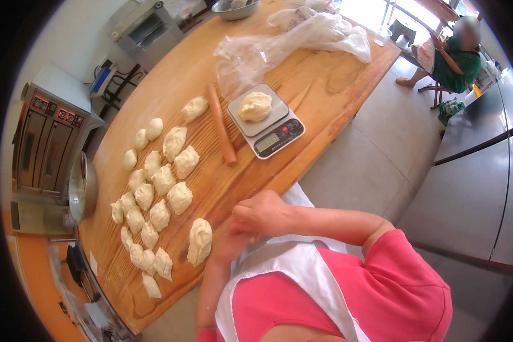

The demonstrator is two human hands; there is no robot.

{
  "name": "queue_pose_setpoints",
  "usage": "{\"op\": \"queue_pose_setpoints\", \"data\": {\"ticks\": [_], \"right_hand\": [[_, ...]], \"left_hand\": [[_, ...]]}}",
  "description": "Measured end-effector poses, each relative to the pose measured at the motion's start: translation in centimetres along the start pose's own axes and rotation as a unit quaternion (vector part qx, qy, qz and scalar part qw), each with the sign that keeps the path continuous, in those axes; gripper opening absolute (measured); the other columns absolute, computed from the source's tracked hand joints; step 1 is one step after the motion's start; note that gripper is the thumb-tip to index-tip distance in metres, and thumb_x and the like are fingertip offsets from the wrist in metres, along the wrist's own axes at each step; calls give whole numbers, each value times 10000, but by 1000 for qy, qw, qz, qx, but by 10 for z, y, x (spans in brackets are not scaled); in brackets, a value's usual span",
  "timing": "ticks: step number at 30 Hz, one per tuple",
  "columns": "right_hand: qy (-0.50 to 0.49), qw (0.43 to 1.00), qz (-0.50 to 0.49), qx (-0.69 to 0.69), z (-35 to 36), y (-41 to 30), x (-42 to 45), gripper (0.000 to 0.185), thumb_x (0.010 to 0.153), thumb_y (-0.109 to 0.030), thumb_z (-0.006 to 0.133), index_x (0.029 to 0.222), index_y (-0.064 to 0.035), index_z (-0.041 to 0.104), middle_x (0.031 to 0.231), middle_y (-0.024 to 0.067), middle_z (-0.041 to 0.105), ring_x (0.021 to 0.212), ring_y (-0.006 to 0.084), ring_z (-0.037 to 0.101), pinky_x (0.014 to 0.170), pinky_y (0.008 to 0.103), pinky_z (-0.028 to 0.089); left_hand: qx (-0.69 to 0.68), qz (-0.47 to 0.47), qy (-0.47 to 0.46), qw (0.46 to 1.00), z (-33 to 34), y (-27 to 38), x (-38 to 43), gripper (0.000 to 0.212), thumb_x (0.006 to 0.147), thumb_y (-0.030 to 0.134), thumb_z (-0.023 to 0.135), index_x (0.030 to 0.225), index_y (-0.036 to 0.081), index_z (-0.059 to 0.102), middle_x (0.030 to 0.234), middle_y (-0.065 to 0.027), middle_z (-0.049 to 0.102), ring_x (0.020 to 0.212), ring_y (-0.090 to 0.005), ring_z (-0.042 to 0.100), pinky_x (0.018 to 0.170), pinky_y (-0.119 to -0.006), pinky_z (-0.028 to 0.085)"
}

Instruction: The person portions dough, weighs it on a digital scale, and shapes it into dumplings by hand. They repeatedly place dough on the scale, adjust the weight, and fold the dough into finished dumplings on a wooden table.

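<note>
My right hand (263,213) is curled over my left hand (231,241) at the table's near edge, in front of the white apron. Their fingers overlap, so whether anything lies between them is hidden. A long dough piece (200,242) rests just left of my left hand. Farther left, several rough dough lumps (163,179) are spread over the wooden table (222,192), with 3 smoother dough balls (154,128) beyond them. A digital kitchen scale (278,139) carries one dough lump (255,107). Beside it lies a wooden rolling pin (221,124).
Crumpled clear plastic bags (290,38) cover part of the table's far end, near a metal basin (236,10). A large metal bowl (87,186) and a deck oven (51,137) stand at the left. A seated person (457,64) and a steel refrigerator (461,201) are at the right.
</note>
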State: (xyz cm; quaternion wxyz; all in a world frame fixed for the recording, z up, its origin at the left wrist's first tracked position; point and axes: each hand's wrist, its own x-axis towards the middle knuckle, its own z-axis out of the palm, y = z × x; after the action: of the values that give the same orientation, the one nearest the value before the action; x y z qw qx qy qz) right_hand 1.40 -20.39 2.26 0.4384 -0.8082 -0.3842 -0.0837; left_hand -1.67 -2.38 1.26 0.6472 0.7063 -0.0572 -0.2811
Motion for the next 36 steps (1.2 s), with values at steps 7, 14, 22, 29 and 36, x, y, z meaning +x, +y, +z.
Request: {"op": "queue_pose_setpoints", "data": {"ticks": [7, 14, 22, 29, 36], "right_hand": [[138, 965, 202, -96, -25, 46, 16, 225, 802, -248, 710, 797, -89, 551, 698, 91, 576, 655, 310, 625, 556, 391, 491], [288, 922, 251, -62, -97, 122, 57, 260, 861, -263, 668, 1004, -50, 626, 1000, 188, 633, 929, 361, 607, 789, 432, 485], [225, 924, 291, -106, -110, 146, 86, 205, 868, -268, 662, 946, -91, 728, 934, 140, 619, 924, 312, 608, 791, 377, 485], [-87, 985, 120, 87, -52, 38, 28, 279, 862, -153, 642, 1118, -43, 613, 969, 109, 688, 884, 239, 670, 775, 339, 515], [-120, 978, 158, 63, -7, 2, 6, 217, 853, -234, 603, 980, -60, 586, 781, 151, 650, 729, 332, 648, 615, 427, 498]], "left_hand": [[50, 24, -80, 995, 2, 24, -10, 186, 896, -4, 559, 1074, 28, 605, 810, -28, 601, 717, -95, 559, 648, -240, 455], [-193, -13, 52, 980, -10, 20, -12, 447, 856, 41, 469, 1301, 4, 466, 976, -105, 597, 850, -172, 578, 767, -291, 487], [-157, -8, 45, 987, -5, 15, -21, 522, 902, 19, 438, 1418, 3, 357, 1167, -148, 587, 1028, -207, 595, 916, -335, 486], [-1, 58, 94, 994, 1, 8, -6, 742, 886, -37, 514, 1514, 40, 127, 1053, -101, 602, 919, -133, 585, 829, -259, 477], [70, 86, 136, 984, 8, 5, -3, 866, 853, -22, 616, 1518, 44, 64, 893, -63, 614, 781, -104, 567, 733, -227, 461]]}}
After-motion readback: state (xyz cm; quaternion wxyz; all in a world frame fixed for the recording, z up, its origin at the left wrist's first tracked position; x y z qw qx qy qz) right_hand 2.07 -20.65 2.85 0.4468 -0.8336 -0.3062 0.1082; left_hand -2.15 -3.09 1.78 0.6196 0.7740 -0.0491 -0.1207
